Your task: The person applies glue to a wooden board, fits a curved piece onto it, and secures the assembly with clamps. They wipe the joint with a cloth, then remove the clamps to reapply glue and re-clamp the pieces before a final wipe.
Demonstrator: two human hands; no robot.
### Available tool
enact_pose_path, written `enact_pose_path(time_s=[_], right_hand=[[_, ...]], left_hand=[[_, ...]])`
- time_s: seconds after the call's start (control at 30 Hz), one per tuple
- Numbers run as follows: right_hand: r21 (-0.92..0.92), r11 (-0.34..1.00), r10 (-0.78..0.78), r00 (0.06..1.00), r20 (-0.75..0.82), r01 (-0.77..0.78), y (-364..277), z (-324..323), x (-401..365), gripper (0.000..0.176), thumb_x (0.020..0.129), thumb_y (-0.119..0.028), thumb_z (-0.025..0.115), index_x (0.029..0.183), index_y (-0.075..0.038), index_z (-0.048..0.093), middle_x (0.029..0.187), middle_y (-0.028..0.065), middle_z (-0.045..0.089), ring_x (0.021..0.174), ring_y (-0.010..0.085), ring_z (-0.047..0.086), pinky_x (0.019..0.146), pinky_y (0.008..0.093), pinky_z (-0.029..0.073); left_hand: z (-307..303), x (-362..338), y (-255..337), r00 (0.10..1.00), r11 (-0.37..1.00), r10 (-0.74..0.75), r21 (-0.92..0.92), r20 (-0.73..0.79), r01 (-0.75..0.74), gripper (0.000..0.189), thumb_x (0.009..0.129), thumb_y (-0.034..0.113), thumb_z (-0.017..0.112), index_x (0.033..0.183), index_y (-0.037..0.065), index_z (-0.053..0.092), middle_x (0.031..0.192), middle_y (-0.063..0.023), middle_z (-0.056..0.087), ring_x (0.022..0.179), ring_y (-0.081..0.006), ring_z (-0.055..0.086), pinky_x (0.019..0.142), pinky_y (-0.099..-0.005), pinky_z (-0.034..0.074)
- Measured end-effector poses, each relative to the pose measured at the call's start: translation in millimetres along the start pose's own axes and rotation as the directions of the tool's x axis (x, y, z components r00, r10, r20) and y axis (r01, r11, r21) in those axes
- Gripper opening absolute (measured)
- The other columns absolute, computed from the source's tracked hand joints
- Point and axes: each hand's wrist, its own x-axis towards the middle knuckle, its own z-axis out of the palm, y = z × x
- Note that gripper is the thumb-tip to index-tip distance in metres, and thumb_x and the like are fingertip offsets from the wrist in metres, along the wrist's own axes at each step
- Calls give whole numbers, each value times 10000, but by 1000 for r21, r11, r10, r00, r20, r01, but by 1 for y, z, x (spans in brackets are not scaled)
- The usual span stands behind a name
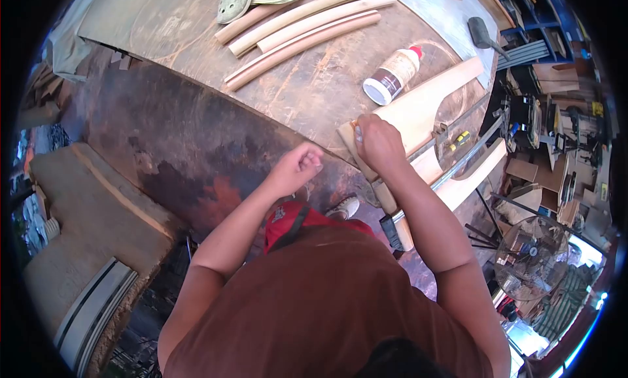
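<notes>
My right hand (pixel 379 142) is closed at the end of a pale wooden frame (pixel 418 110) on the near edge of the table. Its fingers press against the end rail (pixel 354 142); what they hold, if anything, is hidden, though a bit of orange shows by the fingertips. My left hand (pixel 297 169) hovers off the table edge with fingers curled in and nothing visible in them. Metal bar clamps (pixel 468 152) run along the frame, with a dark clamp end (pixel 391 231) near my body. A glue bottle (pixel 392 76) with a red cap lies on the table beyond my right hand.
Several curved wooden strips (pixel 307 34) lie on the table (pixel 190 41), with sanding discs (pixel 235 2) behind them. A black mallet (pixel 484 34) is at the far right. A worn board (pixel 98 214) stands left, and a fan (pixel 531 257) on the right.
</notes>
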Motion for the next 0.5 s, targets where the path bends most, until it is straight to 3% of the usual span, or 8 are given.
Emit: enact_pose_path(time_s=[0.17,0.23,0.3,0.33,0.43,0.5], right_hand=[[69,995,-63,994,-94,69,-4,4,9,119,840,-134,609,912,-48,568,862,173,602,806,370,614,725,461,490],[123,989,-70,988,-137,87,-3,0,4,116,844,-140,607,911,-54,570,857,169,600,813,371,612,727,461,487],[89,996,2,999,46,-6,-2,-6,-10,101,850,-146,603,908,-67,579,853,162,599,824,375,605,735,457,483],[82,997,-4,999,47,0,1,-8,-10,101,850,-146,603,908,-67,579,853,162,599,824,375,605,735,457,483],[76,997,-27,997,77,21,6,-4,-9,84,858,-143,593,909,-76,593,853,166,600,837,372,601,737,457,480],[66,984,-163,986,-30,165,6,6,12,75,847,-127,585,872,-58,567,835,172,578,837,362,597,720,466,474]], left_hand=[[14,37,35,990,992,113,69,-82,-107,429,849,64,654,1251,47,506,832,3,582,693,-61,529,652,-220,452],[20,48,37,981,950,95,310,-171,-38,477,807,163,736,1231,56,545,789,-35,624,656,-138,593,632,-284,484],[22,54,36,978,927,97,375,-186,-21,475,782,211,760,1192,58,576,772,-52,639,662,-179,618,638,-314,494],[22,57,36,975,896,100,443,-200,-1,477,757,260,785,1153,61,608,754,-69,654,669,-220,642,643,-344,504],[24,57,37,964,895,98,446,-245,23,429,737,285,794,1078,69,650,725,-69,659,687,-250,657,642,-370,508],[23,59,33,965,891,107,455,-239,13,433,733,284,797,1080,71,648,720,-66,659,678,-251,657,635,-370,507]])
